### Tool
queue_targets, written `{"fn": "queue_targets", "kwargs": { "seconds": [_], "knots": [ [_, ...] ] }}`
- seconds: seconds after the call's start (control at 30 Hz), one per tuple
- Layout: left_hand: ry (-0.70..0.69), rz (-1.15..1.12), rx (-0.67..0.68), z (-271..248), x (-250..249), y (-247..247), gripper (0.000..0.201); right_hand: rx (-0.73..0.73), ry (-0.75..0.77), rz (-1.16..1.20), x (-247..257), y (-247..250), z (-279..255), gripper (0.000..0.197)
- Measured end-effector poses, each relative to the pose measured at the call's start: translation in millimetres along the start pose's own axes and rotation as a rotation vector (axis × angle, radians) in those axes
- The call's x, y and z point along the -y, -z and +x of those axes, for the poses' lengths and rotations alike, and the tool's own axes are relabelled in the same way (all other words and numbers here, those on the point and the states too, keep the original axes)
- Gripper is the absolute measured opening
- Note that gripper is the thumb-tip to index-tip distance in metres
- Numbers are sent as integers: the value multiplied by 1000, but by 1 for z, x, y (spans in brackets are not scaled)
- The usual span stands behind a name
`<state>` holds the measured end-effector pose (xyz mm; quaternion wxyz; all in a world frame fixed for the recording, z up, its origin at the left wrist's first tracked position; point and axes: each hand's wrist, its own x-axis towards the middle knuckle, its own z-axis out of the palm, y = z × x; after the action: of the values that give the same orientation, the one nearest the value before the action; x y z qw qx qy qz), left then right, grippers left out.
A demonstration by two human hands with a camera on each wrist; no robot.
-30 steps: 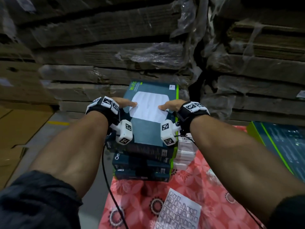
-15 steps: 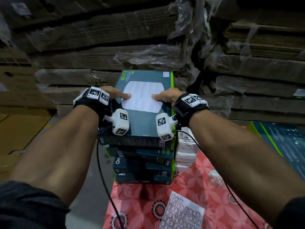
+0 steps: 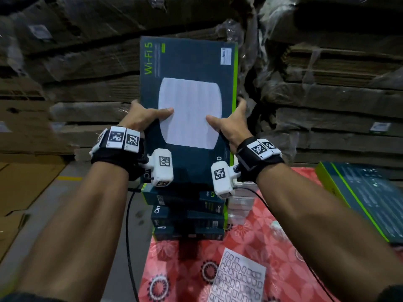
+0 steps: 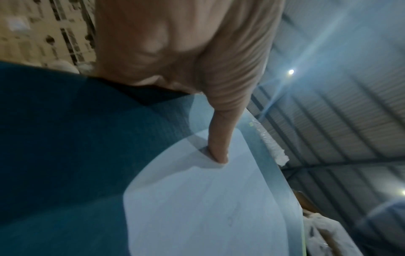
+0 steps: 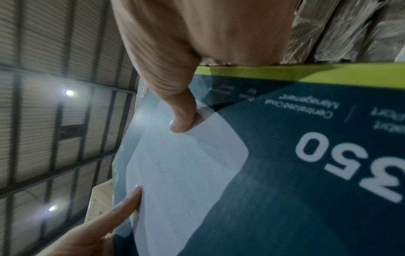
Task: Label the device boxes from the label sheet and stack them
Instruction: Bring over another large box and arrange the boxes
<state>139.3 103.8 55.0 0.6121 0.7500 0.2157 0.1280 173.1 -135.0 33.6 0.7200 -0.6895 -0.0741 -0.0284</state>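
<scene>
I hold a dark teal device box (image 3: 187, 62) with a green edge and a white router picture, tilted up toward me above the stack. My left hand (image 3: 144, 115) grips its left side, thumb on the front face (image 4: 219, 152). My right hand (image 3: 229, 120) grips the right side, thumb likewise on the front (image 5: 181, 121). The fingers of both hands are hidden behind the box. A small white label (image 3: 225, 56) sits at the box's top right corner. Below it stands a stack of teal boxes (image 3: 187, 214) on the red floral cloth (image 3: 272, 247). The label sheet (image 3: 237, 280) lies near me.
Walls of flattened cardboard bundles wrapped in plastic (image 3: 327, 83) rise behind the stack. Another teal box (image 3: 366, 197) lies at the right on the cloth. Small white boxes (image 3: 241, 203) stand beside the stack. Flat cardboard (image 3: 24, 182) covers the floor at left.
Both hands have lifted the top box off the stack and tipped its front face up toward me; it was lying flat on the stack a second ago.
</scene>
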Motion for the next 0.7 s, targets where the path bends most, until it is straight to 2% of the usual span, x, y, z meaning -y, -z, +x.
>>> {"fn": "queue_targets", "kwargs": {
  "seconds": [0.1, 0.17, 0.47, 0.53, 0.7],
  "knots": [
    [-140, -157, 110, -52, -17, -26, 73, -81, 78, 4, 7, 28, -23, 112],
    [-211, -215, 129, -72, -19, -43, 60, -133, 118, 18, 8, 48, -38, 108],
    [-356, -259, 263, -133, -36, -118, 59, -286, 137, 188, 10, 136, -95, 100],
    [-368, -261, 292, -141, -40, -131, 62, -316, 135, 197, 11, 153, -102, 99],
    [-331, -290, 332, -159, -35, -179, 74, -372, 147, 160, 14, 204, -116, 80]
  ]
}}
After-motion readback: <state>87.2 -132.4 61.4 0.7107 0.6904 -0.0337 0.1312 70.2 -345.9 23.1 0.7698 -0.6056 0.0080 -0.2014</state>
